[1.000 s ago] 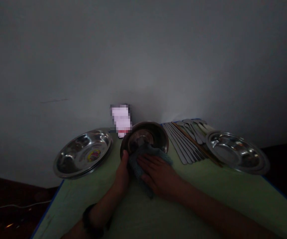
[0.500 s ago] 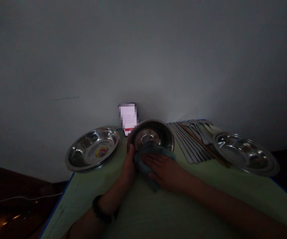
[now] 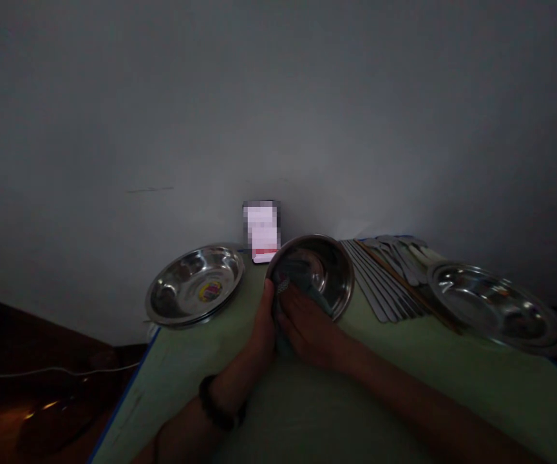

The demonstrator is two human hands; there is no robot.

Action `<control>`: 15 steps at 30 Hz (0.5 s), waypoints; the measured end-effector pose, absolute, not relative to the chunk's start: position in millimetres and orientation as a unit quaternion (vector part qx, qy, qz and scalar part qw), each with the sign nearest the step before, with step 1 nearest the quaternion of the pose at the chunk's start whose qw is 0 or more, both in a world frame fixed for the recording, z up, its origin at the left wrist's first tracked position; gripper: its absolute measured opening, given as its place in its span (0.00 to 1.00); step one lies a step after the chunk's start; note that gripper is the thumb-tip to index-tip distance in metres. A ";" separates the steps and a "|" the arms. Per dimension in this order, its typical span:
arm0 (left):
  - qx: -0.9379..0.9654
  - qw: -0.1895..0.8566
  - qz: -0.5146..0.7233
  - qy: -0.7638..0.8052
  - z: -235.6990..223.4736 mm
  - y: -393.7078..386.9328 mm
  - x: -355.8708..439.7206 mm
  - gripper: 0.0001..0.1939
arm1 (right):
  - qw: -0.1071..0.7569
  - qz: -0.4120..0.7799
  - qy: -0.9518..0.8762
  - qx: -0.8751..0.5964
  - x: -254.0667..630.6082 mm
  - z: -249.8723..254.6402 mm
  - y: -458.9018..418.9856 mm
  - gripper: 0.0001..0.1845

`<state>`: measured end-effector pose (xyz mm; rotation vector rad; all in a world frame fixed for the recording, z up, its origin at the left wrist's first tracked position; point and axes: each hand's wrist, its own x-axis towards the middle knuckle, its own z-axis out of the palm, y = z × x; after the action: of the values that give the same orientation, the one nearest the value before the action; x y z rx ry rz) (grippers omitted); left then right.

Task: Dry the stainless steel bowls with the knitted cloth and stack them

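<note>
A steel bowl (image 3: 329, 270) stands tilted toward me on the pale green table (image 3: 336, 399). My left hand (image 3: 262, 322) grips its near left rim, fingers closed around the edge. My right hand (image 3: 310, 322) presses a blue-grey cloth (image 3: 302, 274) into the bowl's inside, fingers bent over the cloth. The cloth covers part of the bowl's bottom. A dark band sits on my left wrist.
A steel dish with a coloured sticker (image 3: 195, 283) lies at the left. A row of flat steel utensils and spoons (image 3: 387, 274) and another steel plate (image 3: 498, 306) lie to the right. A small blurred screen (image 3: 262, 231) leans on the wall behind. The table's left edge (image 3: 123, 393) drops to a dark floor.
The bowl has tipped toward me and the cloth has gone from its near rim into its inside. My right hand moved in with it. The view has shifted left.
</note>
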<state>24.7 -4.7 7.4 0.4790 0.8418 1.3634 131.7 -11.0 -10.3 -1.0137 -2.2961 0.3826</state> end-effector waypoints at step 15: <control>0.228 0.688 0.598 0.343 -9.7 4.2 25.1 0.27 | 0.146 0.051 -0.922 -0.356 160.5 5.7 -24.7 0.27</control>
<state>25.1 4.2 -9.7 0.5112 0.7669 1.3390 160.5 -24.7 5.7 -1.0240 -2.6543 0.1460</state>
